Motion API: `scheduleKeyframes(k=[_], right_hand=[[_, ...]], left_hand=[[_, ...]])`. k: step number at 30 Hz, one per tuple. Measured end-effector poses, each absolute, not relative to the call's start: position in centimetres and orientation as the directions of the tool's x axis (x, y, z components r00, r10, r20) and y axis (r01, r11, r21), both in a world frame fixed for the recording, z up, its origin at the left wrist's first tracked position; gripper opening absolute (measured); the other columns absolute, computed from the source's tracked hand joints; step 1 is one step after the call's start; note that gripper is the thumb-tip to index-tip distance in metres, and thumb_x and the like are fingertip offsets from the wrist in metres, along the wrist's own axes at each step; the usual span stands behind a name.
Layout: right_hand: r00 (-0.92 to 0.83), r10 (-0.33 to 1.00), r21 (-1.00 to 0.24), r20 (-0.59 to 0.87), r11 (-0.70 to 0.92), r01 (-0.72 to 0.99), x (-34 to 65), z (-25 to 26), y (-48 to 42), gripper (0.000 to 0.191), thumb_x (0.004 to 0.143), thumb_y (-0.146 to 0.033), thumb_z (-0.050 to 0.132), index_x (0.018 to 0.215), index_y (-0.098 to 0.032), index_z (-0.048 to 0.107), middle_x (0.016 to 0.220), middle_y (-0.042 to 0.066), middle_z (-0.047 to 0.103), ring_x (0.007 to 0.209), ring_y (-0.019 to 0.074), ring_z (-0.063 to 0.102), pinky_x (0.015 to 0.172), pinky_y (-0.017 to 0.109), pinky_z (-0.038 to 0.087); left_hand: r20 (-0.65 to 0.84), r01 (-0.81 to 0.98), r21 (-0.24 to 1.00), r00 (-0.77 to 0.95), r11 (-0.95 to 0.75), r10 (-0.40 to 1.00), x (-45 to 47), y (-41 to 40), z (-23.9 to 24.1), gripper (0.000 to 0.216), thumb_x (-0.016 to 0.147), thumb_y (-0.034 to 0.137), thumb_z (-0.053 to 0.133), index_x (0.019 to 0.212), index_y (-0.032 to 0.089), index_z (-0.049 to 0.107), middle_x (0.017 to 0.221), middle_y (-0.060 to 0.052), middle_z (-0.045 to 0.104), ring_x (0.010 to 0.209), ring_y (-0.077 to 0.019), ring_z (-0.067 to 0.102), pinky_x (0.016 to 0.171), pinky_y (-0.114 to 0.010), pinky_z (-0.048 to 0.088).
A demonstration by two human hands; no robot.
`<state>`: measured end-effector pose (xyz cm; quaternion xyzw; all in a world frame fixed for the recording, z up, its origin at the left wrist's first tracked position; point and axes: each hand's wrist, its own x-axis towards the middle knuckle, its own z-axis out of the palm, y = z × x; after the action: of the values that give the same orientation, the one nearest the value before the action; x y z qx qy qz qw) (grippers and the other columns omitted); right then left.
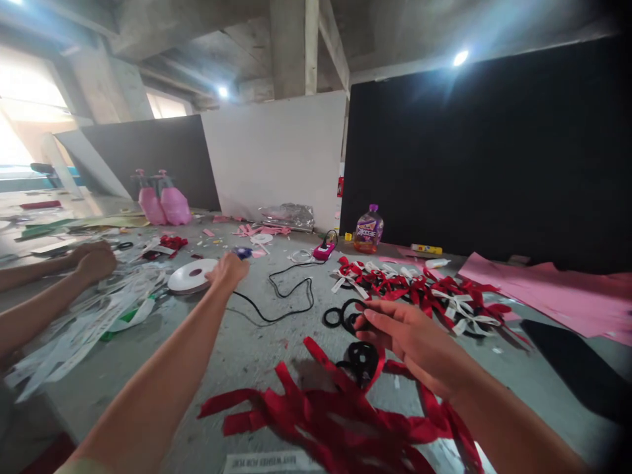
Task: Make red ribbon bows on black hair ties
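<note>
My left hand [230, 270] is closed beside the white ribbon spool [190, 275]. Just past its fingers shows a small dark blue tool [241, 252], mostly hidden; a black cord [291, 315] runs from under this hand. Between thumb and fingertips, my right hand [402, 332] pinches a black hair tie [344, 309], held above the table. Another black hair tie [332, 317] lies against its left side. Below are more black hair ties [363, 359] and a heap of red ribbon strips [326, 421] in front of me.
Red, white and black bows [395, 283] lie in a pile beyond my right hand. Behind stand a purple-capped bottle [368, 230] and a pink power socket [323, 251]. Pink sheets [548, 289] and a black phone-like slab [573, 362] lie right. Another person's hands [96, 260] work at left.
</note>
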<state>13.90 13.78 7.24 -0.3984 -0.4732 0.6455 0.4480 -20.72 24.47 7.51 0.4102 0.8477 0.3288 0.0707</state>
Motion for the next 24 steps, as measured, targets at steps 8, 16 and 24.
scheduleKeyframes(k=[8,16,24], right_hand=[[-0.096,0.994,-0.957,0.056,0.026,-0.29,16.4,9.3,15.5,0.035,0.063,-0.042,0.088,0.084,-0.017,0.076,0.086,0.004,0.073,0.083,0.0156,0.066,0.083,0.029,0.057],[0.015,0.991,-0.95,0.134,0.133,-0.281,18.0,10.1,15.7,0.033,0.068,-0.038,0.086,0.091,-0.021,0.071,0.087,0.002,0.072,0.084,0.0163,0.068,0.084,0.032,0.058],[0.045,0.988,-0.962,0.147,0.154,-0.227,17.4,10.0,15.4,0.033,0.07,-0.043,0.084,0.091,-0.02,0.072,0.087,0.003,0.073,0.083,0.0182,0.069,0.082,0.033,0.059]], left_hand=[[0.449,0.497,0.814,-0.208,-0.301,0.869,-11.5,19.5,13.8,0.026,0.076,0.034,0.058,0.088,0.013,0.066,0.057,0.001,0.051,0.058,-0.0146,0.05,0.057,-0.027,0.039],[0.169,-0.058,0.985,0.166,-0.162,0.971,-5.0,16.3,9.5,0.024,0.062,0.025,0.053,0.083,0.016,0.059,0.051,0.006,0.039,0.047,-0.0093,0.034,0.046,-0.025,0.024],[0.061,-0.077,0.996,0.285,-0.041,0.957,-4.1,15.9,8.2,0.015,0.057,0.029,0.052,0.067,0.018,0.052,0.05,0.005,0.04,0.045,-0.008,0.033,0.047,-0.025,0.022]])
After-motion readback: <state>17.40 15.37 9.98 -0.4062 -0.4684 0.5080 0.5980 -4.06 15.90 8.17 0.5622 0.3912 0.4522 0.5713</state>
